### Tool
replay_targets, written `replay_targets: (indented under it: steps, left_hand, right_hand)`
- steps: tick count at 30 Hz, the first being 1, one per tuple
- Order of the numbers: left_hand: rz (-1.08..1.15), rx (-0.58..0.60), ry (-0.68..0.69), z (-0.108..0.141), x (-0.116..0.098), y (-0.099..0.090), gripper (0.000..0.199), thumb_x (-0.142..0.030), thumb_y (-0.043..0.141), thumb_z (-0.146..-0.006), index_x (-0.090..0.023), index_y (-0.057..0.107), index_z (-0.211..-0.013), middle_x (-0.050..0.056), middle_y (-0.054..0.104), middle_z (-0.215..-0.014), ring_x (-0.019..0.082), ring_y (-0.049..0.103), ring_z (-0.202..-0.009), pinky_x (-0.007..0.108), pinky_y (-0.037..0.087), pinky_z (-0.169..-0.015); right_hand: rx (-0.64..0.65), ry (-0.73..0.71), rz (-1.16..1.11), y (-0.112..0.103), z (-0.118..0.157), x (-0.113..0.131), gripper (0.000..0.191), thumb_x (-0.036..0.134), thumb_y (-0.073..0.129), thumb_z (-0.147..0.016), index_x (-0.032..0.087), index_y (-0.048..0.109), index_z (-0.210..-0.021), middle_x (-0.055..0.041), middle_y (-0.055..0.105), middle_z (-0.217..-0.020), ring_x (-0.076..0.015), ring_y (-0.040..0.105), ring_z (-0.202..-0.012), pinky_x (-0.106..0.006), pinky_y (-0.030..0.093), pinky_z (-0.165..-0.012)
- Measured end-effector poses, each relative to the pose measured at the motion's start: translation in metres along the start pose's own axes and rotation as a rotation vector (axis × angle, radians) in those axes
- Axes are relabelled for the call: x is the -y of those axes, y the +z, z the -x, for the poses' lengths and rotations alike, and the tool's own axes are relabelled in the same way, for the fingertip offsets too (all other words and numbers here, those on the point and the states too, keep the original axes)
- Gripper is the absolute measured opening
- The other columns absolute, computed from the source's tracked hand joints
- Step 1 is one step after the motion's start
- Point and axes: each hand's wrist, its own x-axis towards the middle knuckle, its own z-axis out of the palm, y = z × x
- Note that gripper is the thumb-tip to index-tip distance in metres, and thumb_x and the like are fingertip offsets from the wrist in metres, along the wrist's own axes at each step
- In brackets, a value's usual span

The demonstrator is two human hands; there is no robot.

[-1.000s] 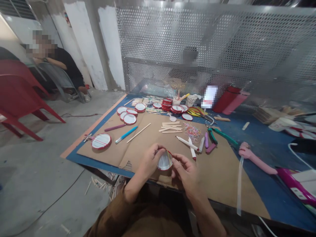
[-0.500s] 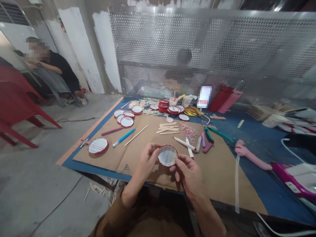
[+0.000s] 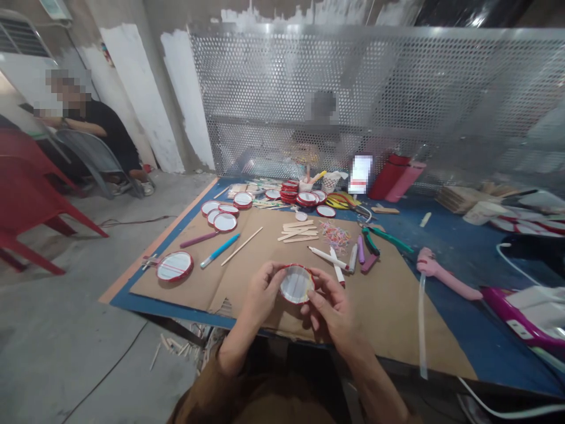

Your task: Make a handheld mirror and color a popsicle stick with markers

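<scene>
Between my two hands is a round white disc with a red rim [image 3: 296, 284], held a little above the cardboard sheet [image 3: 260, 247]. My left hand [image 3: 263, 291] grips its left edge between thumb and fingers. On the opposite edge, my right hand [image 3: 330, 303] pinches it, the thumb lying on the front near a yellowish strip. Faint lines run down the disc's face. Beyond my hands lie flat wooden sticks [image 3: 300, 231], a heap of coloured snippets [image 3: 334, 235] and white markers [image 3: 329, 258]. A similar disc with sticks attached [image 3: 175, 267] rests at the left.
More red-rimmed discs [image 3: 225, 222] and a stack [image 3: 289, 191] occupy the back. Green-handled pliers [image 3: 388, 237], a pink glue gun [image 3: 445, 277] and a purple power strip [image 3: 507, 318] lie right. A blue pen [image 3: 219, 251] is left. A perforated metal panel [image 3: 273, 88] stands behind; a person [image 3: 103, 126] sits far left.
The disc has shifted slightly down and left with my hands, and my right fingers have moved along its edge. The whole view has tilted slightly.
</scene>
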Motion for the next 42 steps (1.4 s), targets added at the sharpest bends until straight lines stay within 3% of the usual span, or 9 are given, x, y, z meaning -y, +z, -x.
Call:
replay_targets:
  steps: [3, 8, 12, 22, 29, 37, 42]
  left_hand:
    - [-0.068, -0.032, 0.067, 0.001, 0.002, 0.002, 0.018, -0.030, 0.056, -0.085, -0.017, 0.068, -0.089, 0.005, 0.072, -0.084, 0.018, 0.065, -0.076, 0.027, 0.051, -0.070]
    - [-0.176, -0.141, 0.213, 0.006, 0.006, 0.004, 0.019, -0.028, 0.060, -0.084, -0.016, 0.068, -0.097, 0.007, 0.071, -0.085, 0.018, 0.065, -0.074, 0.026, 0.051, -0.066]
    - [-0.179, -0.090, 0.318, 0.008, 0.005, 0.001, 0.015, -0.024, 0.056, -0.087, -0.017, 0.068, -0.091, 0.006, 0.071, -0.085, 0.017, 0.065, -0.077, 0.025, 0.051, -0.067]
    - [0.040, 0.125, 0.084, 0.008, 0.002, -0.004, 0.022, -0.033, 0.066, -0.077, -0.016, 0.064, -0.090, -0.001, 0.061, -0.071, 0.011, 0.051, -0.059, 0.021, 0.041, -0.055]
    - [0.110, 0.105, 0.051, 0.006, 0.003, -0.003, 0.023, -0.033, 0.071, -0.072, -0.017, 0.062, -0.086, -0.001, 0.060, -0.070, 0.011, 0.051, -0.061, 0.021, 0.042, -0.056]
    - [0.058, 0.060, 0.092, 0.006, 0.002, -0.002, 0.022, -0.031, 0.072, -0.071, -0.017, 0.065, -0.087, -0.001, 0.063, -0.071, 0.012, 0.053, -0.060, 0.023, 0.044, -0.058]
    - [-0.034, -0.018, 0.189, 0.009, 0.001, -0.001, 0.022, -0.026, 0.067, -0.076, -0.018, 0.066, -0.097, 0.002, 0.066, -0.080, 0.013, 0.057, -0.066, 0.023, 0.046, -0.061]
  right_hand:
    - [-0.007, 0.009, 0.039, -0.002, 0.002, -0.001, 0.054, 0.048, 0.067, -0.084, 0.020, 0.053, -0.128, 0.0021, 0.066, -0.068, -0.0055, 0.051, -0.038, -0.015, 0.041, -0.035]
    - [-0.066, -0.010, 0.087, 0.000, 0.006, -0.001, 0.054, 0.050, 0.069, -0.082, 0.020, 0.059, -0.125, 0.0004, 0.066, -0.071, -0.0088, 0.057, -0.045, -0.019, 0.050, -0.040]
    - [-0.115, -0.076, 0.111, 0.001, 0.008, -0.005, 0.049, 0.051, 0.069, -0.081, 0.022, 0.065, -0.120, -0.0019, 0.067, -0.082, -0.0101, 0.062, -0.054, -0.022, 0.056, -0.047]
    - [-0.128, -0.056, 0.098, -0.008, 0.007, -0.008, 0.047, 0.050, 0.072, -0.079, 0.022, 0.068, -0.117, -0.0031, 0.070, -0.085, -0.0120, 0.065, -0.052, -0.026, 0.060, -0.049]
    - [-0.111, -0.007, 0.029, -0.011, 0.007, -0.015, 0.050, 0.049, 0.072, -0.079, 0.022, 0.065, -0.121, 0.0007, 0.066, -0.067, -0.0136, 0.065, -0.054, -0.026, 0.060, -0.052]
    - [-0.130, -0.040, 0.056, -0.011, 0.008, -0.015, 0.047, 0.047, 0.070, -0.081, 0.024, 0.065, -0.122, -0.0014, 0.069, -0.081, -0.0135, 0.066, -0.056, -0.028, 0.060, -0.053]
    - [-0.207, -0.155, 0.258, -0.006, 0.010, -0.015, 0.039, 0.046, 0.065, -0.085, 0.025, 0.068, -0.119, -0.0063, 0.070, -0.102, -0.0139, 0.067, -0.060, -0.027, 0.060, -0.053]
